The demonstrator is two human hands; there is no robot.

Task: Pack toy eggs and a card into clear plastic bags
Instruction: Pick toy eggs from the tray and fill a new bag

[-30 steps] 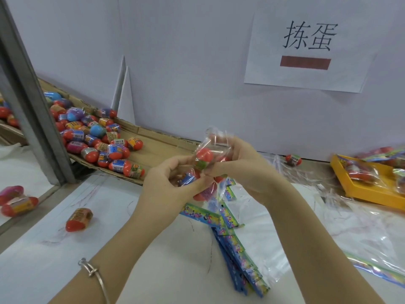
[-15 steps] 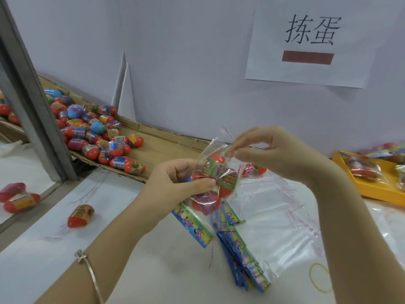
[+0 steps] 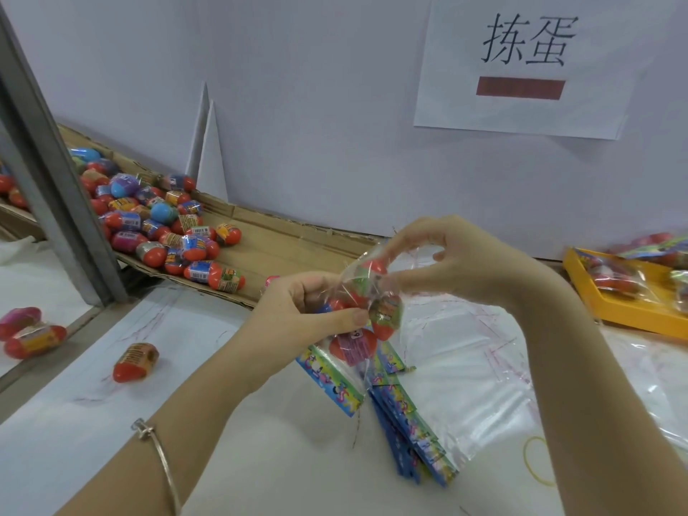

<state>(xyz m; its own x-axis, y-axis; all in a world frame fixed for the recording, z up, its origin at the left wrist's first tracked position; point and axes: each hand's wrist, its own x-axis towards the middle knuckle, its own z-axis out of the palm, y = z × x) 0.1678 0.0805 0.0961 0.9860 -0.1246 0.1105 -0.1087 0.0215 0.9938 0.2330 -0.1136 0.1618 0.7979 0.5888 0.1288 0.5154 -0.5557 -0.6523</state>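
While left hand (image 3: 298, 318) grips egg-filled bag (image 3: 363, 281), right hand (image 3: 458, 262) pinches its top; card pile (image 3: 409, 437) beneath

a crumpled clear bag (image 3: 353, 279) is held up in the air, red toy eggs (image 3: 386, 317) bunched inside and a colourful card (image 3: 331, 381) slanting at its bottom. loose eggs (image 3: 163, 225) heap far left. spare cards (image 3: 413, 437) and flat empty bags (image 3: 469, 370) lie underneath.
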